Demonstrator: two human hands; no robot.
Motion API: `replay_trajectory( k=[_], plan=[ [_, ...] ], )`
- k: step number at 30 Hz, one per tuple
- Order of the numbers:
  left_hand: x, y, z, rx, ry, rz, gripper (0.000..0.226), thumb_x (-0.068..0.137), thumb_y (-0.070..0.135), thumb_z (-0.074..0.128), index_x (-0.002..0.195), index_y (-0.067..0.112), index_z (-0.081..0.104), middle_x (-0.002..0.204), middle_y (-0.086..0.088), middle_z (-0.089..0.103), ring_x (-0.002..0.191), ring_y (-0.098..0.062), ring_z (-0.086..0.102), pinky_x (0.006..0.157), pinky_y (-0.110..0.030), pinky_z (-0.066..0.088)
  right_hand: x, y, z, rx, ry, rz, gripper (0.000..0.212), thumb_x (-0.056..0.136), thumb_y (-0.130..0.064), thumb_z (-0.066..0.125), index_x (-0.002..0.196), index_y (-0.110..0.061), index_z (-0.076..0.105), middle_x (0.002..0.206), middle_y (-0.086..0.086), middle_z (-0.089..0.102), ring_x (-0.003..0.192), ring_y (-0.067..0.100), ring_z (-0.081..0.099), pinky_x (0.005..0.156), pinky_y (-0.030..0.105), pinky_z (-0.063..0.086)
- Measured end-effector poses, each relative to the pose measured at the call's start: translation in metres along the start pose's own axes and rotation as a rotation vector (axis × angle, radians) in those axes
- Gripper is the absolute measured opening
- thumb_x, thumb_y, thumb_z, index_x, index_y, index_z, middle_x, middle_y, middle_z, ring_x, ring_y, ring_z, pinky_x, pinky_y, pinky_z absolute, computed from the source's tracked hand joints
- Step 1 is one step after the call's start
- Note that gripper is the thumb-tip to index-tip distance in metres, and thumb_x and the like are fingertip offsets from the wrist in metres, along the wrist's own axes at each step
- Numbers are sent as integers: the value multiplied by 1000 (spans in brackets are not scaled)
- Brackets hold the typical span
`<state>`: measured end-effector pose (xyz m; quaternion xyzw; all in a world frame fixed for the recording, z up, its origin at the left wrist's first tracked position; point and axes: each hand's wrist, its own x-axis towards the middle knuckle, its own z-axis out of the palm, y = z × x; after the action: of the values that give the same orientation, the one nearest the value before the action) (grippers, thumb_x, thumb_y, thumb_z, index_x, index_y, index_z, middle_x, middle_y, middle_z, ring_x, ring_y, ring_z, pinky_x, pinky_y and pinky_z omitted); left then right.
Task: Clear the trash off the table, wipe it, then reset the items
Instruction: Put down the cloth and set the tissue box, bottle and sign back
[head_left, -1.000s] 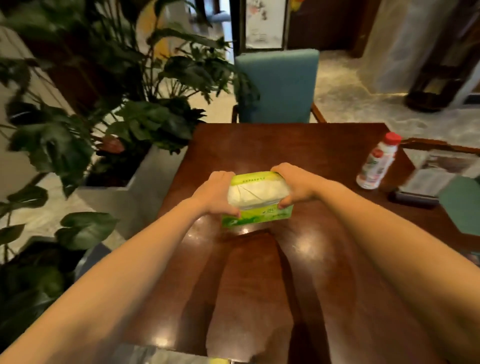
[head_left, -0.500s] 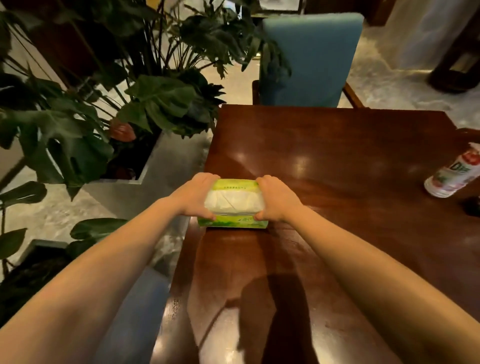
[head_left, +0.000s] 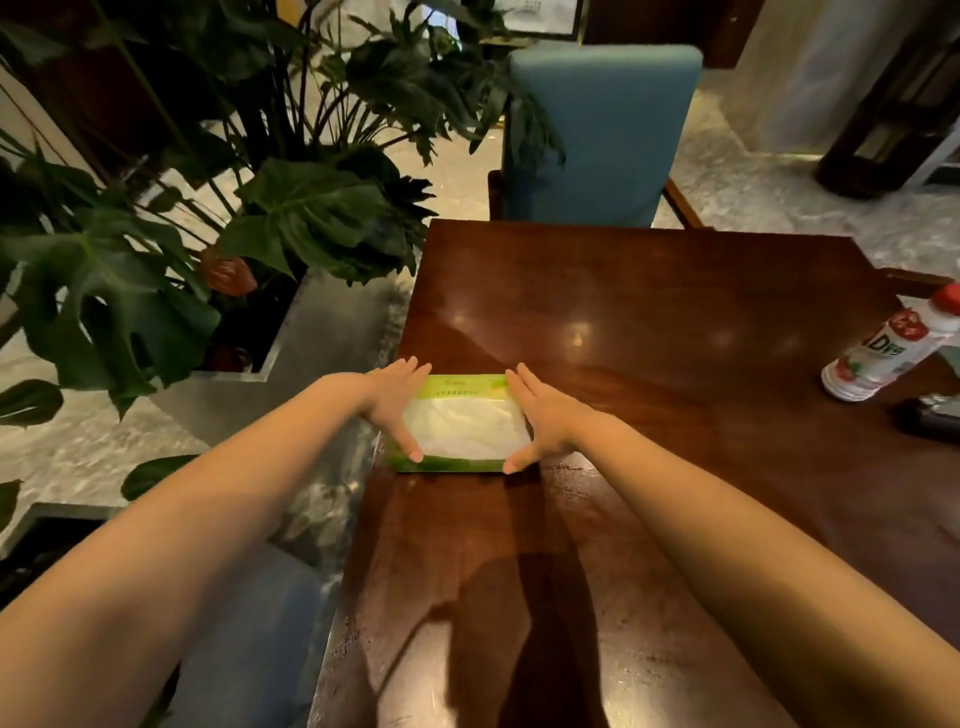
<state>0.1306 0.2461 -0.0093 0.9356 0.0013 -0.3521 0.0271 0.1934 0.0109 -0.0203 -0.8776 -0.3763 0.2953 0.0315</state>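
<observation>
Fingers (head_left: 404, 368) of left hand (head_left: 392, 402) and right hand (head_left: 545, 415) straight, flat against either end of green tissue pack (head_left: 465, 426) on table (head_left: 649, 322)

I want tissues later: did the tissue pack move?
Yes. The pack slid left, from mid-table to the left edge of the table, farther from the bottle.
</observation>
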Motion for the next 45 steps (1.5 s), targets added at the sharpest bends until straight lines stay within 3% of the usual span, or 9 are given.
replay_trajectory(
  k=[5, 9, 14, 18, 23, 28, 32, 38, 45],
  plan=[
    [-10, 34, -51, 106, -129, 2, 118, 64, 74, 59, 148, 20, -4, 159, -4, -4, 146, -24, -2, 119, -45, 7, -33, 21, -36, 45, -184, 96, 119, 72, -56, 69, 147, -21, -16, 158, 2, -19, 147, 25, -4, 119, 46, 13],
    [-11, 78, -88, 8, -149, 28, 105, 66, 72, 60, 148, 29, 10, 158, 3, 10, 145, -23, 10, 116, -42, 15, -66, 55, -63, 25, -268, 181, 110, 72, -61, 66, 149, -26, -4, 160, -2, -6, 147, 22, 1, 119, 47, 14],
    [0, 154, -129, 58, -119, 132, 90, 78, 63, 56, 148, 21, 17, 156, 0, 21, 143, -19, 21, 108, -27, 22, -119, 108, -97, 20, -317, 319, 107, 65, -72, 63, 148, -34, 6, 160, -4, 3, 147, 27, 8, 117, 52, 19],
    [15, 223, -160, 145, -68, 219, 85, 80, 64, 53, 147, 22, 20, 156, -1, 22, 143, -21, 21, 116, -37, 20, -169, 158, -118, 44, -245, 399, 100, 69, -68, 63, 148, -34, 11, 160, -2, 6, 147, 27, 8, 116, 49, 18],
    [42, 312, -192, 168, -24, 335, 76, 85, 59, 50, 146, 20, 25, 150, -1, 35, 138, -21, 32, 109, -31, 25, -229, 229, -132, 105, -103, 504, 91, 73, -58, 67, 147, -30, 21, 156, -1, 23, 142, 26, 25, 114, 42, 27],
    [76, 387, -218, 191, 119, 396, 77, 86, 59, 48, 146, 16, 24, 153, -3, 29, 140, -22, 28, 113, -33, 22, -278, 302, -144, 153, 66, 572, 83, 74, -47, 72, 144, -27, 31, 150, 1, 36, 133, 25, 41, 110, 41, 36],
    [109, 436, -232, 118, 255, 440, 78, 86, 55, 52, 146, 14, 24, 153, -7, 30, 139, -24, 30, 112, -33, 24, -309, 356, -149, 178, 189, 602, 75, 76, -41, 72, 140, -22, 38, 144, 2, 45, 128, 24, 46, 107, 37, 37],
    [165, 485, -222, -41, 406, 448, 86, 80, 53, 62, 146, 16, 22, 151, -8, 34, 136, -26, 36, 109, -38, 34, -319, 419, -136, 153, 303, 626, 73, 81, -42, 67, 142, -18, 36, 150, 7, 37, 137, 28, 35, 113, 41, 30],
    [215, 511, -206, -209, 535, 530, 74, 72, 46, 72, 133, 21, 39, 134, -6, 54, 120, -26, 52, 98, -41, 45, -294, 459, -114, 100, 347, 579, 60, 86, -30, 64, 139, -14, 42, 143, 10, 46, 129, 29, 45, 106, 40, 38]
  ],
)
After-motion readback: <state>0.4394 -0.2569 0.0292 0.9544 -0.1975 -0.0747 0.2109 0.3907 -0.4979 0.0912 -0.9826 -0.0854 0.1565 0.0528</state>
